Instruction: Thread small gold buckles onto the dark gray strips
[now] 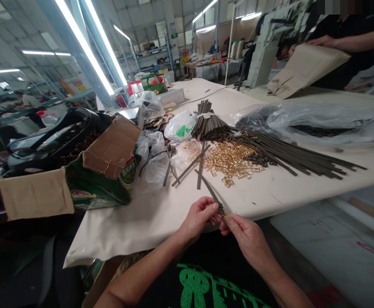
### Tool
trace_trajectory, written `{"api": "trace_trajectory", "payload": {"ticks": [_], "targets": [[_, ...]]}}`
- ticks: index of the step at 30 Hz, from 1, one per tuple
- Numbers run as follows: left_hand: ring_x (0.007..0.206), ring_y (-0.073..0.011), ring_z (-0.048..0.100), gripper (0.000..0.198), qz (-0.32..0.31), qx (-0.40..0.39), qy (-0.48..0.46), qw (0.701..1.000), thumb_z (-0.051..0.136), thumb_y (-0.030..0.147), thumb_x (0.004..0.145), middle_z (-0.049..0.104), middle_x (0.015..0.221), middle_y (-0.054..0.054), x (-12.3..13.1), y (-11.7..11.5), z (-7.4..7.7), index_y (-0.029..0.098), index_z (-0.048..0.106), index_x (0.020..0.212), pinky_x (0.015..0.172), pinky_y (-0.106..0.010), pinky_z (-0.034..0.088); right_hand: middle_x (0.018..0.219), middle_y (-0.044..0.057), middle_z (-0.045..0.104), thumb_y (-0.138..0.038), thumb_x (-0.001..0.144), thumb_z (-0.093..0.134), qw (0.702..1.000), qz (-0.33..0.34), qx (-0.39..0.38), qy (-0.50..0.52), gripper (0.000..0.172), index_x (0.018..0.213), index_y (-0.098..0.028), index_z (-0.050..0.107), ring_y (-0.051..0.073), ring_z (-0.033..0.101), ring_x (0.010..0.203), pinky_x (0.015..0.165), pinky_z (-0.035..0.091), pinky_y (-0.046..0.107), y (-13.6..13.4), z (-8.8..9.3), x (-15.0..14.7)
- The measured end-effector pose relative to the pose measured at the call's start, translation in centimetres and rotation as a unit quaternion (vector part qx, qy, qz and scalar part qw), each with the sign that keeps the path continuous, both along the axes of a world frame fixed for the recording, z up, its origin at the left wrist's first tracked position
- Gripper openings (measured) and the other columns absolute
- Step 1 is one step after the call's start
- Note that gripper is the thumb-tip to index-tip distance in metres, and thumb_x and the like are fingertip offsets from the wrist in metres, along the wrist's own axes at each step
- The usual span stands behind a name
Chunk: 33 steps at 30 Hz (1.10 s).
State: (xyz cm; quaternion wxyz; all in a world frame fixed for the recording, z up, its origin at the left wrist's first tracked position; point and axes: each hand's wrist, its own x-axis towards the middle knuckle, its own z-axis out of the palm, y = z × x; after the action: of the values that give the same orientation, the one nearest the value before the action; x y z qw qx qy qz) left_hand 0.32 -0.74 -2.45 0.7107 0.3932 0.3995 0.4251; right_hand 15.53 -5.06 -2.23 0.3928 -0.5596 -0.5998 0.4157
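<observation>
A strap [210, 188], likely light and pliant, is being pinched by left hand [202, 212] and right hand [247, 236] beside its buckle [223, 216], seemingly the best hold.

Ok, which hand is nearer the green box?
Left. The left hand is to the right of the green box, apart from it; the right hand is farther right, beyond the left hand.

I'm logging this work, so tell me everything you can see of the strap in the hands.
The strap is narrow, flat, dark grey-brown and leather-like. It slants, gently curved, its far end pointing over the table. The left hand pinches it; the right hand grips nearer the body, with a gold buckle between them. Part is hidden.
</observation>
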Motion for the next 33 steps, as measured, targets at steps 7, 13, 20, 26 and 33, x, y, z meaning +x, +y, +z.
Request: {"api": "trace_trajectory", "payload": {"ticks": [7, 13, 20, 26, 33], "targets": [[0.064, -0.0124, 0.062, 0.038, 0.01, 0.045, 0.001, 0.999, 0.081, 0.043, 0.068, 0.065, 0.071, -0.001, -0.5, -0.4, 0.6, 0.015, 0.059, 0.081, 0.06, -0.022, 0.047, 0.067, 0.001, 0.069, -0.046, 0.096, 0.043, 0.996, -0.001, 0.05, -0.079, 0.041, 0.072, -0.022, 0.065, 0.019, 0.065, 0.066, 0.063, 0.045, 0.028, -0.2, -0.5, 0.0], [0.057, -0.0089, 0.058, 0.04, -0.006, 0.033, -0.023, 0.999, 0.088, 0.038, 0.06, 0.065, 0.068, 0.001, -0.6, -0.3, 0.5, 0.014, 0.061, 0.078, 0.059, -0.021, 0.046, 0.069, 0.001, 0.065, -0.039, 0.1, 0.039, 0.98, 0.029, 0.127, -0.148, 0.038, 0.074, -0.022, 0.06, 0.017, 0.062, 0.066, 0.062, 0.043, 0.027, -0.5, -1.0, 0.4], [0.068, -0.0115, 0.06, 0.036, -0.046, 0.018, -0.023, 0.999, 0.089, 0.035, 0.058, 0.069, 0.075, -0.003, -0.9, -0.4, 0.8, 0.012, 0.065, 0.072, 0.07, -0.024, 0.048, 0.068, 0.002, 0.06, -0.038, 0.101, 0.037, 0.968, 0.049, 0.16, -0.188, 0.039, 0.073, -0.021, 0.059, 0.017, 0.059, 0.064, 0.06, 0.042, 0.027, -0.2, -1.0, 0.8], [0.062, -0.0127, 0.06, 0.034, 0.004, 0.027, -0.048, 0.998, 0.083, 0.038, 0.067, 0.068, 0.075, -0.003, -0.1, -0.9, 1.3, 0.014, 0.059, 0.069, 0.066, -0.027, 0.047, 0.08, 0.003, 0.069, -0.034, 0.1, 0.04, 0.99, 0.085, 0.093, -0.058, 0.03, 0.085, -0.022, 0.063, 0.019, 0.065, 0.077, 0.071, 0.049, 0.028, -0.4, -0.1, 0.7], [0.057, -0.013, 0.058, 0.03, 0.035, 0.021, -0.043, 0.998, 0.078, 0.036, 0.072, 0.067, 0.066, -0.002, 0.4, -0.9, 0.6, 0.015, 0.057, 0.071, 0.063, -0.028, 0.044, 0.097, 0.007, 0.073, -0.033, 0.099, 0.039, 0.993, 0.094, 0.067, -0.04, 0.031, 0.1, -0.022, 0.067, 0.022, 0.067, 0.089, 0.081, 0.05, 0.032, -0.7, 0.2, 0.9]]}}
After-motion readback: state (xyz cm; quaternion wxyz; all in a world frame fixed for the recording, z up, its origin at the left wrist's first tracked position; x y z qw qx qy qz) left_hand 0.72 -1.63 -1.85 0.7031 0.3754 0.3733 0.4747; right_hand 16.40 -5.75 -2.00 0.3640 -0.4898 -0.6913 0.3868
